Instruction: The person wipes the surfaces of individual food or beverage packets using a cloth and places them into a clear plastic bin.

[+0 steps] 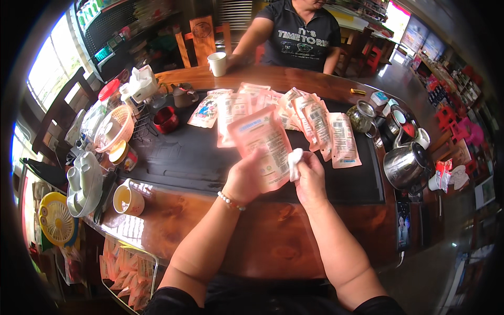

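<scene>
Over the near edge of a dark tea tray [177, 169], my left hand [246, 175] holds a pink printed pouch [262, 145] by its lower left side. A bead bracelet circles that wrist. My right hand [311, 179] pinches a crumpled white tissue or cloth [294, 163] at the pouch's right edge. Beyond the held pouch lie several similar pink pouches [232, 110], some overlapping. One pouch [343, 138] lies at the right of the group. A pouch with a colourful picture [210, 108] lies at the left.
Across the wooden table [275, 236], a person [299, 35] reaches to a white cup [217, 64]. A mug of yellowish liquid [128, 199], a basket [114, 128] and a red bowl [165, 119] stand left. A steel kettle [405, 165], glass jar [360, 116] and phone [403, 226] are right. Pouches fill a bin [130, 271] below.
</scene>
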`<state>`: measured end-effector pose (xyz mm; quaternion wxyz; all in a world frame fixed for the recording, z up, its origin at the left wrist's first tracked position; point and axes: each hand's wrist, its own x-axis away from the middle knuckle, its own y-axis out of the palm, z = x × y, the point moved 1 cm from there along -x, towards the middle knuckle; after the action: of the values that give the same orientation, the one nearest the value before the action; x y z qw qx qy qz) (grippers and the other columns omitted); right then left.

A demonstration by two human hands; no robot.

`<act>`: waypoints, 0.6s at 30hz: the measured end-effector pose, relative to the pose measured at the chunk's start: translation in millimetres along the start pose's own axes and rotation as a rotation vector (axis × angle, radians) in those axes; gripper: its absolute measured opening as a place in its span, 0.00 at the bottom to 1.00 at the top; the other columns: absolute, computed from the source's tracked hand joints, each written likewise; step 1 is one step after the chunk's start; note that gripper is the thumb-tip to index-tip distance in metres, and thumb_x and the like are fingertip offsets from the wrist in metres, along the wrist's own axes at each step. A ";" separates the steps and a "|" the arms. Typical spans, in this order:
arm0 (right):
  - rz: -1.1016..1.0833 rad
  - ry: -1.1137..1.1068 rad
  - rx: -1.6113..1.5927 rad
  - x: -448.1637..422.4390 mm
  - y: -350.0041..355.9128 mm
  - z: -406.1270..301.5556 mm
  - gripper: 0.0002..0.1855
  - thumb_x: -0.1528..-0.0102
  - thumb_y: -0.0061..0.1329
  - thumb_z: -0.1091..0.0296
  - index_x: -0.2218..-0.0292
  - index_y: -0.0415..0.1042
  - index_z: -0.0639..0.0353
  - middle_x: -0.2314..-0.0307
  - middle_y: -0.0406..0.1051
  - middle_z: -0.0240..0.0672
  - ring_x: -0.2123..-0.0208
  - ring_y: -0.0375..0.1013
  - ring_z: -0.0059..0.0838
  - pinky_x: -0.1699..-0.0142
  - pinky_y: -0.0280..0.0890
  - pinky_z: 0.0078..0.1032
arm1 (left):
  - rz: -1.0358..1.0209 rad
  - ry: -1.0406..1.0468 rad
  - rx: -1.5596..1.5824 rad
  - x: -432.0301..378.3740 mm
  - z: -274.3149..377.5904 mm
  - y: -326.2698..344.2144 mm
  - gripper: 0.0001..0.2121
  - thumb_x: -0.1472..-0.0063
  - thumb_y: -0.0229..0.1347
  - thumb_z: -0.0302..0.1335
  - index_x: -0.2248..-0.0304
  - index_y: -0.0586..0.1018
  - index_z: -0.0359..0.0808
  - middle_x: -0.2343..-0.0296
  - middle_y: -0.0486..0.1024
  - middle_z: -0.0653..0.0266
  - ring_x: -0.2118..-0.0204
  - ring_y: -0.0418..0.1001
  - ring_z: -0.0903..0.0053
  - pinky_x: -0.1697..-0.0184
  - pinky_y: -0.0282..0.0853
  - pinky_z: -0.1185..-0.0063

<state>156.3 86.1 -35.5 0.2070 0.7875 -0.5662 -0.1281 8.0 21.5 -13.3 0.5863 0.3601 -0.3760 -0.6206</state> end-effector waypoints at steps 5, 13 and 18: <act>-0.244 -0.080 -0.270 -11.2 -7.6 -10.4 0.14 0.43 0.43 0.73 0.54 0.65 0.61 0.64 0.69 0.28 0.63 0.69 0.19 0.56 0.62 0.17 | -0.078 -0.016 -0.031 1.1 0.2 -0.3 0.22 0.38 0.46 0.33 0.47 0.62 0.31 0.52 0.68 0.57 0.50 0.67 0.65 0.46 0.61 0.67; -0.120 -0.014 0.094 -4.8 -6.3 1.2 0.09 0.40 0.42 0.68 0.62 0.71 0.61 0.70 0.71 0.24 0.69 0.66 0.11 0.63 0.61 0.13 | -0.010 -0.042 -0.199 1.8 -2.8 1.4 0.25 0.38 0.47 0.40 0.47 0.63 0.32 0.50 0.67 0.60 0.48 0.65 0.70 0.45 0.58 0.70; -0.088 -0.044 0.095 -4.7 -0.7 1.9 0.08 0.41 0.43 0.67 0.65 0.73 0.59 0.73 0.68 0.20 0.72 0.64 0.09 0.66 0.58 0.11 | 0.121 0.200 -0.353 -2.4 13.1 -4.8 0.23 0.38 0.47 0.36 0.47 0.64 0.31 0.52 0.67 0.59 0.48 0.64 0.71 0.45 0.58 0.72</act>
<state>154.5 90.5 -37.6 0.1509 0.8175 -0.5410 -0.1272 -5.7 24.6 -11.6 0.7108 0.2884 -0.2222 -0.6018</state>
